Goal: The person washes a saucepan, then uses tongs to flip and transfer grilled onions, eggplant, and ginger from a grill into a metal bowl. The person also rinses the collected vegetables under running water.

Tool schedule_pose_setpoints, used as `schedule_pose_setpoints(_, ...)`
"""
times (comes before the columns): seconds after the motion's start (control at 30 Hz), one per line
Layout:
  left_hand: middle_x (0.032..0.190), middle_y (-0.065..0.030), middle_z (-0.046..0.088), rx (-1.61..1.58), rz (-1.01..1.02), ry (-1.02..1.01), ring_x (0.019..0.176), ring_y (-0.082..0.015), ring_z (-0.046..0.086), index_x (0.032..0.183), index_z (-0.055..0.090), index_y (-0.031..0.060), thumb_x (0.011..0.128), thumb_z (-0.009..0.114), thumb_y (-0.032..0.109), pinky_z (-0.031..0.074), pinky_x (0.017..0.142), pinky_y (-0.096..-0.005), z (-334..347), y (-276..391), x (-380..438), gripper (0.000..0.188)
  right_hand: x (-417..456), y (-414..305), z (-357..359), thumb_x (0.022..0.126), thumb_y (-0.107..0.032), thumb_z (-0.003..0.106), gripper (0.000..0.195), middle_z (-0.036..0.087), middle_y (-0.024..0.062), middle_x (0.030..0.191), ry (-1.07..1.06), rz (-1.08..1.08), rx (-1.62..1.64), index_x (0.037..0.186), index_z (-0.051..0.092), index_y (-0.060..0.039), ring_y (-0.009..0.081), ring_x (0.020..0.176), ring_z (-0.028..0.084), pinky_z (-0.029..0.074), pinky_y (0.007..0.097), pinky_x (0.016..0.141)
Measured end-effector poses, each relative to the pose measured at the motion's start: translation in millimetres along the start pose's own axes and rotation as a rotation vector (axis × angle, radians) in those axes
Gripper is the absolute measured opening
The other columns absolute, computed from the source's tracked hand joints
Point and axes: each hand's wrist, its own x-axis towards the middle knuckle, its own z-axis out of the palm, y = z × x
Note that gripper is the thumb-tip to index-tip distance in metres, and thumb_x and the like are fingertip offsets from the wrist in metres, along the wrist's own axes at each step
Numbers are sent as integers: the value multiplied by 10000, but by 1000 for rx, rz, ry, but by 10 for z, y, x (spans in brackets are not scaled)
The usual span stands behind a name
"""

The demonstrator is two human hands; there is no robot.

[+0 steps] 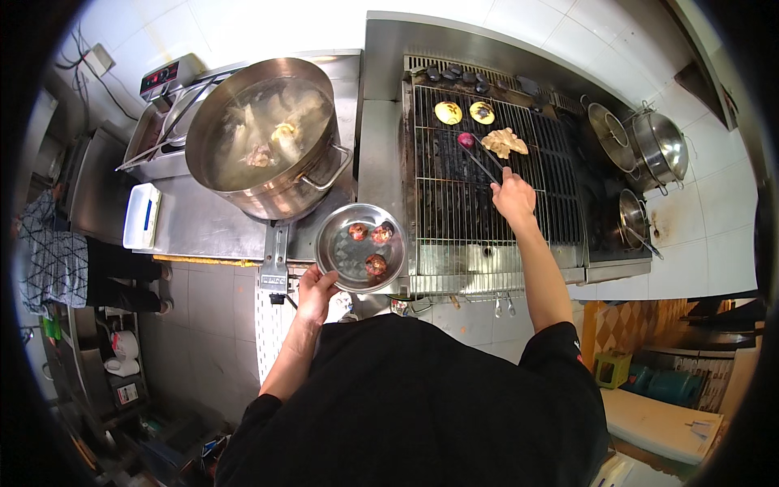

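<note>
My left hand (316,294) grips the near-left rim of a round steel bowl (327,268). Inside lie three charred, reddish round vegetables (375,264), apart from one another. Over the grill grate (450,207), my right hand (516,196) holds metal tongs (481,165). Their tips are at a small purple-red onion or similar vegetable (465,140); whether they pinch it I cannot tell. Just right of it sits a knobbly tan piece, apparently ginger (504,143). Behind are two yellow onion halves, the left one (448,112) paler and the right one (481,113) with a blackened centre.
A large steel stockpot (261,198) of cloudy liquid and bones stands left of the grill. Beyond it is a fryer (167,76); a white plastic container (141,216) sits nearer. Steel pans (633,219) line the right side. Another person (58,255) stands at far left.
</note>
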Motion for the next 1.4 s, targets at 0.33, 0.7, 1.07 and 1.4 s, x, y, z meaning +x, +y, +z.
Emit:
schedule_pose_setpoints(0.33, 936, -119, 651, 21, -14, -19, 814, -174, 650, 994, 537, -31, 856, 500, -23, 544, 764, -301, 90, 22, 35, 143, -53, 50, -93, 790, -270, 653, 362, 636, 155, 826, -32, 13, 12, 1001, 539, 1, 325, 740, 651, 530, 410, 634)
schedule_pose_setpoints(0.7, 942, -118, 654, 25, 2, -30, 814, -170, 653, 1009, 548, -36, 853, 498, -19, 543, 768, -300, 62, 27, 28, 164, -154, 69, -173, 773, -273, 672, 345, 644, 147, 814, -69, 12, -8, 964, 555, -10, 310, 735, 656, 533, 398, 633)
schedule_pose_setpoints(1.07, 924, -124, 658, 13, -3, -54, 792, -169, 655, 985, 558, -38, 851, 501, -26, 549, 737, -282, 119, 20, 68, 146, -210, 67, -191, 762, -287, 679, 384, 648, 143, 829, -88, 25, 0, 1002, 556, -14, 300, 744, 659, 536, 392, 641)
schedule_pose_setpoints(1.4, 921, -118, 657, 26, -1, -42, 786, -167, 655, 986, 554, -32, 857, 505, -14, 549, 739, -286, 120, 4, 66, 139, -254, 91, -186, 753, -279, 690, 400, 650, 147, 835, -93, 22, 11, 1023, 557, -16, 307, 750, 657, 534, 391, 652)
